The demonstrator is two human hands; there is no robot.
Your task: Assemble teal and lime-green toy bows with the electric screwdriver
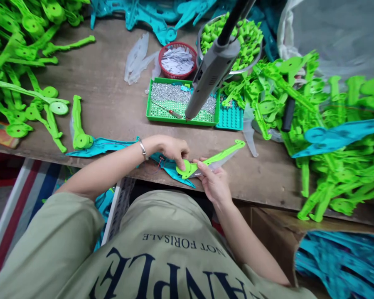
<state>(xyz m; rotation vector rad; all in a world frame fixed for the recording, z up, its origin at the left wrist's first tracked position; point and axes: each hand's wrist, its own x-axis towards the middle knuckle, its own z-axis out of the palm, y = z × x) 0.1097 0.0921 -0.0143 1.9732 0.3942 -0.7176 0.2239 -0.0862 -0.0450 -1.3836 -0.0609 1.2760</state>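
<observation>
My left hand (174, 148), with a metal bangle at the wrist, is closed, its fingertips pressed onto the round end of a bright green plastic arm piece (184, 169). My right hand (216, 182) pinches the same piece farther along, thumb on top. A translucent plastic strip (229, 159) lies along its underside. Beneath the round end is a blue plastic frame (174, 171), with thin wires and a small dark part beside my left hand. Farther left, this blue plastic runs to another green arm (77, 124) standing up from its end.
An electric screwdriver (207, 70) hangs over a green tray (182, 120) of screws. A red basket (165, 74) and a metal bowl (254, 62) of green parts stand behind. Green piles (15, 54) flank both sides. A cardboard box (277, 226) of blue parts sits at lower right.
</observation>
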